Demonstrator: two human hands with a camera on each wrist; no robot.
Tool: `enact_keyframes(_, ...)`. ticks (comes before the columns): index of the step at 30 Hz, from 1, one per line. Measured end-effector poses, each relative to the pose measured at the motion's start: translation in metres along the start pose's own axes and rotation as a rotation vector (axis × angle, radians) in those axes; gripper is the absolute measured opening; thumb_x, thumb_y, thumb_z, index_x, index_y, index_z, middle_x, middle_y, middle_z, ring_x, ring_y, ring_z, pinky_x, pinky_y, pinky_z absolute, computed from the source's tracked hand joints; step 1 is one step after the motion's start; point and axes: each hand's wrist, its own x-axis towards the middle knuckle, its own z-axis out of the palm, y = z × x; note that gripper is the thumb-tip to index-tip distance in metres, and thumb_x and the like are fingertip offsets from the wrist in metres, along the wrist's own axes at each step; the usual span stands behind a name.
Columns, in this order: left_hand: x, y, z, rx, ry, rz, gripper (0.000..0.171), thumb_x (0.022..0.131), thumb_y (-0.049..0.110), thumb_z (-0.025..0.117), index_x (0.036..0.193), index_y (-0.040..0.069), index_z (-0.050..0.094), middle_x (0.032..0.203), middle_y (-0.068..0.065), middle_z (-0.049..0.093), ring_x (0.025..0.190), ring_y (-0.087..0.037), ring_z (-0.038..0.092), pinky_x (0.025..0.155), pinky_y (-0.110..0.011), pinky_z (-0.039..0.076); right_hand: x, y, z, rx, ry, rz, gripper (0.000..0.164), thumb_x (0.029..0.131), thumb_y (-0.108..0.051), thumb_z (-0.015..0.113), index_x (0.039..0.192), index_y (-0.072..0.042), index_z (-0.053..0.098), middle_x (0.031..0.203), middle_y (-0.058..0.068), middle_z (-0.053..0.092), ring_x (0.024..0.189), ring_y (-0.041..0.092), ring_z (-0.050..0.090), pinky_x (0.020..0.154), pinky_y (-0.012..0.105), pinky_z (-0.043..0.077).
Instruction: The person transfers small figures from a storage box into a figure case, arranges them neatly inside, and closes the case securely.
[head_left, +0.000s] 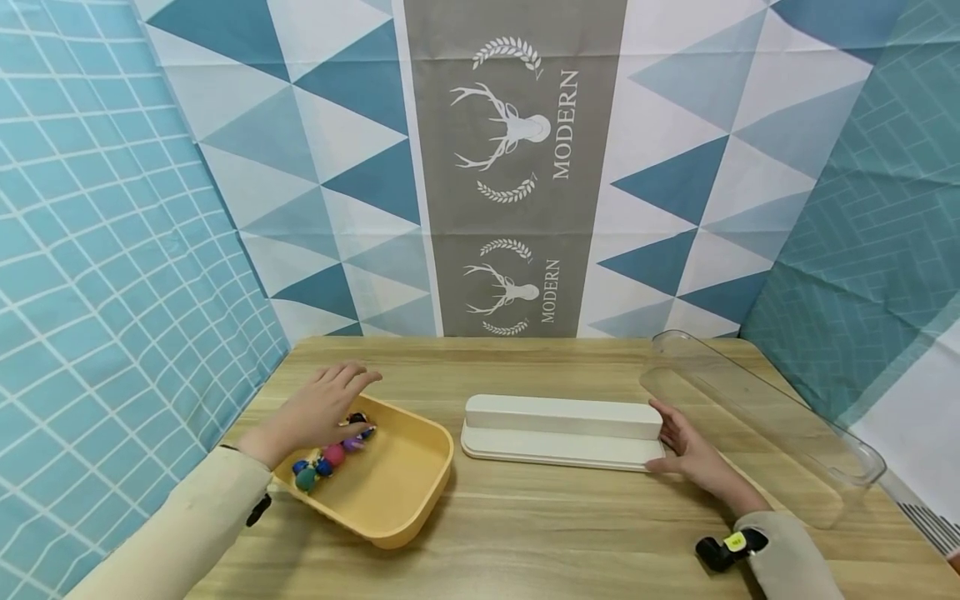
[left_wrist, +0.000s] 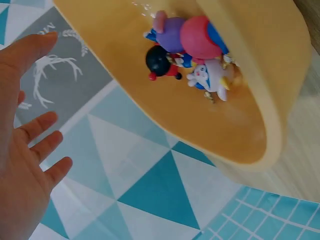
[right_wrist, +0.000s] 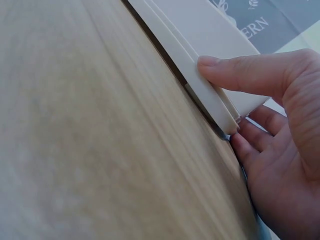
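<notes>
My left hand hovers over the left side of a yellow plastic basin, fingers extended and holding nothing. Small colourful figurine toys lie in the basin beneath that hand; the left wrist view shows a white rabbit-like figure and a black round-headed one among them. With my right hand I grip the right end of a long white stepped base. In the right wrist view the thumb presses on its ledge and the other fingers curl at the end.
A long clear plastic cover lies at the right of the wooden table, beyond my right hand. Patterned cloth hangs behind the table, and blue tiled cloth on the left.
</notes>
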Motion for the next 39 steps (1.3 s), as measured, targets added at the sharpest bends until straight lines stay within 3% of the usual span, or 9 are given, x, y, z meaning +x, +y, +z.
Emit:
enact_keyframes(5, -0.002, -0.007, 0.007, 0.040, -0.061, -0.052, 0.061, 0.081, 0.032, 0.082, 0.125, 0.000, 0.056, 0.118, -0.018, 0.056, 0.111, -0.038, 0.054, 0.089, -0.055, 0.048, 0.001, -0.001, 0.000, 0.008, 0.004, -0.015, 0.099, 0.074, 0.011, 0.077, 0.151, 0.012, 0.014, 0.154, 0.040, 0.013, 0.120, -0.021, 0.033, 0.097, 0.003, 0.029)
enact_keyframes(13, -0.003, -0.008, 0.022, 0.031, -0.205, -0.175, 0.055, 0.083, 0.034, 0.079, 0.120, -0.001, 0.057, 0.114, -0.017, 0.059, 0.108, -0.039, 0.056, 0.087, -0.055, 0.049, 0.001, 0.001, 0.001, 0.005, 0.005, -0.026, 0.099, 0.074, 0.012, 0.077, 0.150, 0.014, 0.015, 0.153, 0.040, 0.018, 0.120, -0.020, 0.034, 0.097, 0.004, 0.029)
enact_keyframes(20, -0.004, -0.005, 0.036, 0.089, -0.239, -0.210, 0.053, 0.082, 0.037, 0.080, 0.110, -0.003, 0.060, 0.103, -0.017, 0.060, 0.097, -0.035, 0.056, 0.081, -0.052, 0.051, 0.000, 0.002, 0.003, 0.006, 0.010, -0.034, 0.097, 0.073, 0.012, 0.078, 0.149, 0.015, 0.017, 0.151, 0.041, 0.019, 0.121, -0.020, 0.034, 0.097, 0.004, 0.030)
enact_keyframes(26, -0.003, 0.001, 0.042, 0.155, -0.203, -0.226, 0.051, 0.084, 0.040, 0.078, 0.105, -0.004, 0.062, 0.097, -0.016, 0.061, 0.091, -0.032, 0.056, 0.082, -0.051, 0.051, -0.001, 0.004, 0.003, -0.001, 0.011, -0.045, 0.097, 0.073, 0.011, 0.078, 0.148, 0.016, 0.017, 0.151, 0.042, 0.019, 0.121, -0.020, 0.034, 0.097, 0.004, 0.030)
enact_keyframes(35, -0.005, 0.009, 0.055, 0.178, -0.275, -0.309, 0.047, 0.088, 0.042, 0.073, 0.097, -0.003, 0.060, 0.097, -0.017, 0.061, 0.095, -0.035, 0.055, 0.081, -0.050, 0.049, 0.000, 0.005, 0.003, 0.002, 0.019, -0.070, 0.097, 0.071, 0.013, 0.079, 0.147, 0.017, 0.017, 0.148, 0.044, 0.020, 0.122, -0.018, 0.035, 0.097, 0.004, 0.030)
enact_keyframes(39, -0.006, 0.015, 0.057, 0.180, -0.256, -0.339, 0.042, 0.091, 0.038, 0.070, 0.096, -0.004, 0.061, 0.099, -0.019, 0.063, 0.098, -0.036, 0.055, 0.082, -0.051, 0.049, 0.000, 0.004, 0.003, -0.001, 0.019, -0.073, 0.098, 0.071, 0.013, 0.078, 0.147, 0.018, 0.017, 0.148, 0.045, 0.020, 0.122, -0.018, 0.035, 0.097, 0.004, 0.030)
